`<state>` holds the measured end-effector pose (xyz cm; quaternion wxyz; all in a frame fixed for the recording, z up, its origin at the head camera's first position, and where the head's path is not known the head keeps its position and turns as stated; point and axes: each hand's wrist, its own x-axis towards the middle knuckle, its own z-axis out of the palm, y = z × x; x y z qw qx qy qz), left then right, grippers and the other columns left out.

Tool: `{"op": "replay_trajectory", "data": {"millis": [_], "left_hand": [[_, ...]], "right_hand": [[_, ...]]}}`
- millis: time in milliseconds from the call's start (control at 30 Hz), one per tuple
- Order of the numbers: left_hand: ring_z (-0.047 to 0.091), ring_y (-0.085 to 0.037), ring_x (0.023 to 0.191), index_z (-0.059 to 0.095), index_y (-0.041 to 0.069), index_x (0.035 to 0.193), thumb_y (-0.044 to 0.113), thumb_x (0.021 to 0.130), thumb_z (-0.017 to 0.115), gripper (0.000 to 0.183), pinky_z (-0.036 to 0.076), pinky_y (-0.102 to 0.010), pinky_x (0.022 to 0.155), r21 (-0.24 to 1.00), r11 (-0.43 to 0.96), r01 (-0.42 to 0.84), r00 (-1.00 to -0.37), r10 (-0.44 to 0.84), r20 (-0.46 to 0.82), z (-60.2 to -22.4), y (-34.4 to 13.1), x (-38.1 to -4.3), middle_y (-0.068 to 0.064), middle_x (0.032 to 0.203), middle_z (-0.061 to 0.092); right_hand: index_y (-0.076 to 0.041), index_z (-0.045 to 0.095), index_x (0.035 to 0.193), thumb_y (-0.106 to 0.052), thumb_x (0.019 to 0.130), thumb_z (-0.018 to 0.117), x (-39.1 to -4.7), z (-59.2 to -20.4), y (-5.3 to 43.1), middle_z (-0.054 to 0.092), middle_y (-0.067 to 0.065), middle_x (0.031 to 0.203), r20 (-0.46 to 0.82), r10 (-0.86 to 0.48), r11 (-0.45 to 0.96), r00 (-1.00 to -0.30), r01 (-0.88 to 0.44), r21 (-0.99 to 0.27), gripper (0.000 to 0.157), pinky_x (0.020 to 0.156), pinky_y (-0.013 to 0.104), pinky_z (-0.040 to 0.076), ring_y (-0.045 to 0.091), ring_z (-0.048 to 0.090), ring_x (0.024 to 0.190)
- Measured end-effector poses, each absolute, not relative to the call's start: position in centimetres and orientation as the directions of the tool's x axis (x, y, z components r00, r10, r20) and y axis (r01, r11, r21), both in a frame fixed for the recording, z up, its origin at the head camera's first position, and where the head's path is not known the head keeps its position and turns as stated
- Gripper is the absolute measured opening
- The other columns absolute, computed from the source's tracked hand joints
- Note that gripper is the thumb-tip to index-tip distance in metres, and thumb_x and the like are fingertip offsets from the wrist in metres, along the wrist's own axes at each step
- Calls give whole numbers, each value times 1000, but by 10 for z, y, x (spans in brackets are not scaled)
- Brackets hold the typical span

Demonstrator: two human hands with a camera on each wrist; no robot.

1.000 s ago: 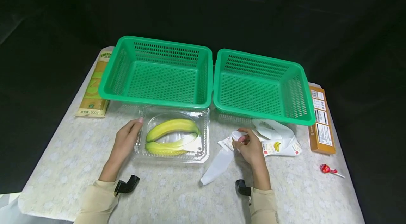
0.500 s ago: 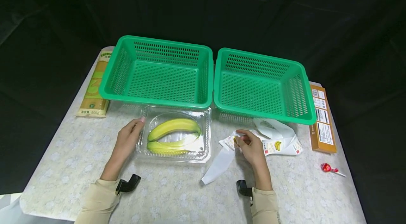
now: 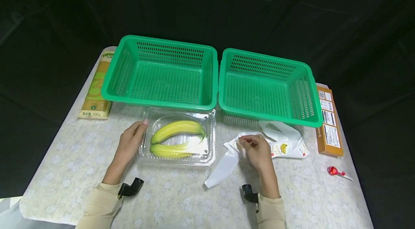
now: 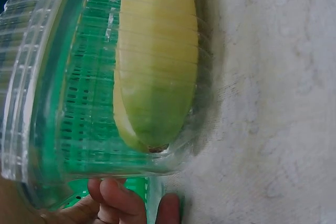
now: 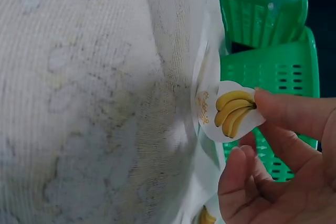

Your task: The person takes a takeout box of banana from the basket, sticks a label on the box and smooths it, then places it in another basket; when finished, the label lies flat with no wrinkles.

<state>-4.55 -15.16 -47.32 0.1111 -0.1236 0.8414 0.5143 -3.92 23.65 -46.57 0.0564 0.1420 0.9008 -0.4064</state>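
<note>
A clear plastic container (image 3: 207,135) with a lid lies in front of the left basket, with bananas (image 3: 176,130) inside. My left hand (image 3: 129,142) holds its left side, thumb at the rim; in the left wrist view the curled fingers (image 4: 123,198) show by its wall. My right hand (image 3: 259,153) pinches a white sticker (image 5: 231,111) with a printed banana bunch, seen in the right wrist view. That sticker stands up from a long white label strip (image 3: 223,169), which lies loosely looped on the table and carries more banana prints. Whether the sticker is fully off the strip I cannot tell.
Two green baskets (image 3: 159,104) stand side by side at the back; the right basket (image 3: 269,115) is slightly smaller. A yellow 500 g packet (image 3: 97,94) lies at the left, an orange box (image 3: 329,124) at the right. A red lollipop (image 3: 332,170) lies near the right edge.
My right hand has shifted slightly to the right, its fingers closing on the sticker at the strip. My left hand has stayed at the container.
</note>
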Motion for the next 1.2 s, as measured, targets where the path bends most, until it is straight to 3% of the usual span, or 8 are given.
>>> {"op": "replay_trajectory", "data": {"millis": [167, 367, 500, 667, 833, 1000, 1100, 1200], "left_hand": [[47, -41, 139, 50, 6, 146, 62, 103, 34, 72, 39, -57, 113, 844, 426, -326, -943, -83, -322, -473, -152, -46, -23, 147, 53], [50, -41, 135, 50, 6, 147, 62, 103, 34, 72, 41, -57, 111, 844, 434, -316, -946, -72, -317, -472, -153, -45, -24, 144, 55], [53, -40, 132, 50, 7, 147, 62, 103, 34, 73, 42, -56, 109, 842, 437, -316, -946, -74, -317, -472, -154, -45, -24, 141, 57], [57, -36, 119, 50, 6, 146, 61, 103, 34, 72, 45, -53, 104, 837, 449, -313, -947, -81, -311, -472, -153, -45, -24, 131, 61], [57, -27, 94, 52, 7, 146, 61, 103, 33, 71, 47, -38, 85, 826, 475, -302, -951, -88, -297, -471, -152, -46, -19, 105, 64], [48, -16, 67, 55, 8, 142, 59, 103, 38, 67, 42, -31, 65, 840, 461, -286, -957, -94, -274, -471, -152, -44, -5, 77, 54], [44, -12, 62, 57, 9, 140, 57, 103, 43, 63, 41, -30, 61, 853, 447, -270, -963, -112, -246, -469, -152, -43, -2, 76, 52], [53, -12, 72, 55, 9, 143, 53, 103, 46, 60, 44, -24, 67, 858, 447, -254, -967, -152, -207, -465, -153, -43, -8, 92, 61]], "right_hand": [[-8, 77, 106, -18, 96, 67, -37, -460, 233, 72, 13, 107, -205, 205, 651, -957, 289, -702, 18, 71, 27, 43, 20, 60, 92], [-8, 78, 106, -15, 96, 67, -33, -457, 229, 76, 13, 104, -184, 202, 630, -962, 271, -727, 16, 71, 25, 46, 20, 65, 93], [-10, 78, 107, -16, 96, 68, -30, -457, 227, 76, 12, 104, -220, 168, 596, -961, 277, -754, 16, 71, 24, 47, 12, 64, 90], [-12, 78, 107, -21, 96, 69, -27, -458, 226, 76, 11, 102, -261, 106, 551, -960, 275, -788, 17, 70, 21, 46, 4, 61, 84], [-12, 78, 108, -24, 94, 71, -25, -456, 224, 76, 10, 101, -265, 88, 532, -960, 270, -803, 19, 68, 21, 47, 5, 62, 84], [-9, 77, 110, -14, 95, 69, -24, -452, 221, 77, 12, 100, -260, 47, 513, -964, 247, -822, 18, 75, 19, 50, -1, 64, 86], [-7, 76, 112, -9, 95, 67, -26, -448, 218, 77, 13, 102, -242, 4, 506, -970, 210, -837, 19, 80, 19, 52, -1, 66, 88], [-8, 75, 113, -8, 94, 68, -30, -438, 210, 77, 13, 103, -190, -35, 524, -981, 144, -839, 20, 82, 21, 53, 5, 68, 90]]}}
